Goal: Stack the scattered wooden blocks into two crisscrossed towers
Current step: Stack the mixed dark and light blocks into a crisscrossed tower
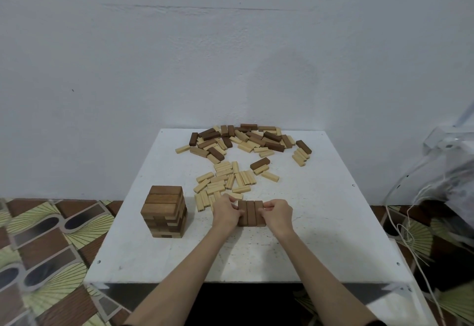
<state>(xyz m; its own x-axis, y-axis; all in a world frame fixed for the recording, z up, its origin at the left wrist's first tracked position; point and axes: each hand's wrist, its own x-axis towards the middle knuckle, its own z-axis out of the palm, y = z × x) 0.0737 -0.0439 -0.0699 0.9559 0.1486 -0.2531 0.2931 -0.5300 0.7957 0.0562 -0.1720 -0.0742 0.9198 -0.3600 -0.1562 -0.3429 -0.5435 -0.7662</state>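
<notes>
A crisscrossed tower (164, 214) of brown and pale blocks stands at the left of the white table (320, 236). In the table's middle lies a row of three dark brown blocks (250, 213), side by side. My left hand (225, 213) pinches the row's left side with curled fingers, and my right hand (278, 214) pinches its right side. Several pale blocks (225, 182) lie scattered just behind my hands. A larger pile of mixed dark and pale blocks (246, 139) spreads along the table's far edge.
A white wall rises right behind the table. A clear plastic-wrapped object (451, 161) with white cords (410, 236) sits to the right. Patterned floor (46, 243) shows at the left and lower right.
</notes>
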